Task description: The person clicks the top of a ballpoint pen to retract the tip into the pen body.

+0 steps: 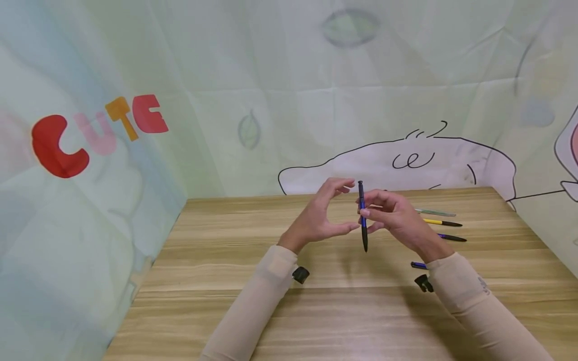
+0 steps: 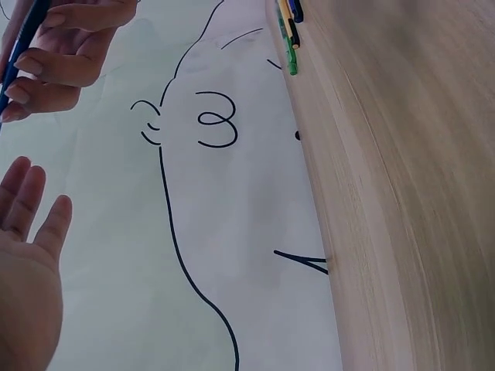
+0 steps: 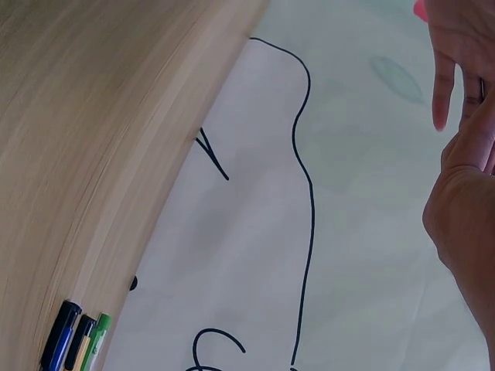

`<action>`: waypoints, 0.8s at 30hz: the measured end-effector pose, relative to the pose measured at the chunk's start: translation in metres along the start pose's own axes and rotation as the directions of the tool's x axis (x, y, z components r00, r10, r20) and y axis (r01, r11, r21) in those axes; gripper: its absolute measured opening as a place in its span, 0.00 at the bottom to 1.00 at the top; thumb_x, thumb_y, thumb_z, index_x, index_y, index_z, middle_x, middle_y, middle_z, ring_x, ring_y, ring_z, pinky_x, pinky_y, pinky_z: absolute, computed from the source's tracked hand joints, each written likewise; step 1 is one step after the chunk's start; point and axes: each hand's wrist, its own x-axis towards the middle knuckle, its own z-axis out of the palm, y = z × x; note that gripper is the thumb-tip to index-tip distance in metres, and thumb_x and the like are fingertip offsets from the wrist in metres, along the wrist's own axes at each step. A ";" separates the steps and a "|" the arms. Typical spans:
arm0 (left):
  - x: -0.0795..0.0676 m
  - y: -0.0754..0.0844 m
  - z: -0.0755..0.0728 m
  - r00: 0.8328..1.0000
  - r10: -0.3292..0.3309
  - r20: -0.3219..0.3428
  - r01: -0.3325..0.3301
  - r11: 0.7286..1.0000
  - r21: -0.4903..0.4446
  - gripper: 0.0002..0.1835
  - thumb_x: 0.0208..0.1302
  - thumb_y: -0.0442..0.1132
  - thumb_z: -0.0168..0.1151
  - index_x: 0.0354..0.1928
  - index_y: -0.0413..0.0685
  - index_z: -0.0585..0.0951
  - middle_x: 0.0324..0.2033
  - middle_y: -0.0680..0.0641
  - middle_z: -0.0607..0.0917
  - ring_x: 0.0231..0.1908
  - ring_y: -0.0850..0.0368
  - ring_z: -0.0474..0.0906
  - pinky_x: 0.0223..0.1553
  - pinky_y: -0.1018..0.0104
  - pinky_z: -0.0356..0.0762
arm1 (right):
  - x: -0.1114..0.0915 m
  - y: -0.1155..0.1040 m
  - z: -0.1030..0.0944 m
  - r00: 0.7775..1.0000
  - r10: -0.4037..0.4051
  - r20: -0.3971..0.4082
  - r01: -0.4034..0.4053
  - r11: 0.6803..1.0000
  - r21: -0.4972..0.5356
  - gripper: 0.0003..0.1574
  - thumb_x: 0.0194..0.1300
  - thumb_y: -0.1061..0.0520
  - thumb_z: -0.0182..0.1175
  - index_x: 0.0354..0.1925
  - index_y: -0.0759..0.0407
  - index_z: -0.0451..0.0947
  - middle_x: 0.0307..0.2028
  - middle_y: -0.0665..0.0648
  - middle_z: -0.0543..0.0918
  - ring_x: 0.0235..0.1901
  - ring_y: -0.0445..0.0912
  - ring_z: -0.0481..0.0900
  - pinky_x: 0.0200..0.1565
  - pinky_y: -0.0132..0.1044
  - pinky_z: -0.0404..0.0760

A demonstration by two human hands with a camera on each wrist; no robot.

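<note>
one blue pen [image 1: 364, 224] | right hand [image 1: 399, 219] pinches it | left hand [image 1: 318, 216] near

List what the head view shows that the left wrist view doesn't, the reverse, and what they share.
Only the head view shows the word CUTE, both sleeves and a second loose blue pen by the right sleeve.

Only the left wrist view shows the V-shaped mark at the table's edge.

Both show the right hand holding a pen, the left hand, the table and the loose yellow pen.
</note>
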 end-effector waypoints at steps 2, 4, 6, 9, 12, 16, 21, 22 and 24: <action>-0.001 0.000 0.001 1.000 -0.005 0.007 0.005 1.000 -0.001 0.49 0.53 0.40 0.80 0.73 0.43 0.62 0.66 0.43 0.70 0.64 0.53 0.70 0.69 0.60 0.69 | 0.000 0.001 0.001 1.000 0.004 0.006 -0.004 1.000 0.020 0.10 0.74 0.62 0.59 0.51 0.57 0.79 0.46 0.55 0.79 0.42 0.45 0.84 0.40 0.45 0.89; -0.001 0.001 0.002 1.000 -0.010 0.014 0.010 1.000 0.003 0.49 0.53 0.41 0.80 0.74 0.45 0.61 0.66 0.43 0.70 0.64 0.50 0.71 0.69 0.60 0.69 | 0.000 0.001 0.002 1.000 0.008 0.013 -0.008 1.000 0.030 0.10 0.74 0.62 0.59 0.52 0.57 0.79 0.45 0.55 0.79 0.42 0.45 0.83 0.40 0.45 0.89; -0.002 0.001 0.003 1.000 -0.015 0.019 0.015 1.000 0.006 0.49 0.54 0.41 0.79 0.74 0.47 0.61 0.66 0.43 0.70 0.64 0.47 0.71 0.69 0.60 0.69 | 0.001 0.002 0.003 1.000 0.011 0.017 -0.012 0.999 0.038 0.10 0.74 0.62 0.58 0.52 0.57 0.78 0.45 0.55 0.79 0.41 0.44 0.83 0.40 0.45 0.89; -0.002 0.002 0.004 1.000 -0.018 0.020 0.018 1.000 0.013 0.50 0.53 0.41 0.80 0.75 0.47 0.60 0.66 0.43 0.70 0.63 0.46 0.71 0.69 0.61 0.69 | 0.001 0.002 0.003 1.000 0.018 0.021 -0.018 0.999 0.049 0.11 0.74 0.62 0.58 0.52 0.57 0.78 0.44 0.56 0.79 0.41 0.45 0.84 0.40 0.44 0.89; -0.001 0.003 0.004 1.000 -0.021 0.022 0.020 1.000 0.016 0.53 0.52 0.41 0.80 0.76 0.46 0.58 0.66 0.44 0.69 0.63 0.48 0.71 0.69 0.61 0.69 | 0.001 0.002 0.005 0.999 0.028 0.019 -0.029 0.998 0.058 0.11 0.74 0.63 0.58 0.53 0.57 0.78 0.45 0.57 0.78 0.41 0.46 0.83 0.40 0.45 0.89; 0.000 0.003 0.005 0.999 -0.020 0.034 0.020 1.000 0.013 0.55 0.52 0.41 0.80 0.78 0.48 0.56 0.66 0.43 0.69 0.63 0.46 0.71 0.70 0.62 0.68 | 0.002 0.001 0.006 0.999 0.049 0.008 -0.050 0.996 0.069 0.11 0.74 0.62 0.59 0.53 0.57 0.78 0.45 0.56 0.78 0.43 0.46 0.81 0.40 0.44 0.89; 0.000 0.003 0.006 0.998 -0.034 0.051 0.034 0.999 0.006 0.58 0.52 0.42 0.81 0.79 0.51 0.53 0.65 0.44 0.69 0.64 0.51 0.71 0.70 0.63 0.67 | 0.003 0.000 0.007 0.997 0.077 0.003 -0.076 0.992 0.098 0.11 0.74 0.62 0.59 0.53 0.56 0.78 0.46 0.55 0.78 0.44 0.44 0.80 0.42 0.45 0.89; 0.000 0.003 0.007 0.998 -0.038 0.055 0.038 0.999 0.003 0.58 0.52 0.41 0.81 0.79 0.51 0.53 0.65 0.44 0.69 0.63 0.52 0.71 0.71 0.63 0.67 | 0.004 0.000 0.007 0.997 0.079 0.004 -0.079 0.992 0.102 0.11 0.74 0.62 0.59 0.53 0.57 0.78 0.46 0.55 0.78 0.44 0.44 0.80 0.42 0.45 0.89; 0.000 0.004 0.007 0.997 -0.045 0.063 0.046 0.999 -0.009 0.59 0.52 0.40 0.80 0.80 0.51 0.51 0.64 0.45 0.69 0.63 0.54 0.70 0.71 0.62 0.66 | 0.004 0.000 0.008 0.997 0.081 0.007 -0.081 0.990 0.111 0.11 0.74 0.62 0.59 0.53 0.57 0.78 0.46 0.55 0.77 0.44 0.44 0.80 0.43 0.47 0.89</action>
